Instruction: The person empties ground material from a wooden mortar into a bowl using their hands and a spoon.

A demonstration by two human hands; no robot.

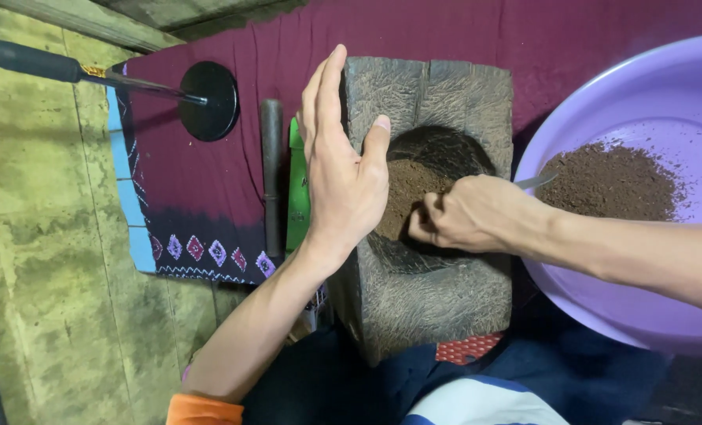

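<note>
A dark wooden block mortar [437,299] stands in the middle, its round hollow filled with brown powder [406,193]. My left hand [339,169] is flat, fingers together and thumb spread, resting against the mortar's left side by the hollow's rim. My right hand [469,212] is closed over the hollow, gripping a metal spoon [536,181] whose handle end sticks out toward the right. The spoon's bowl is hidden under my fingers.
A lilac plastic basin [595,303] holding a heap of brown powder [614,181] sits at the right. A dark pestle [271,177], a green packet [297,197] and a black round skimmer with a long handle [209,101] lie on a maroon patterned cloth [193,197] over wooden boards.
</note>
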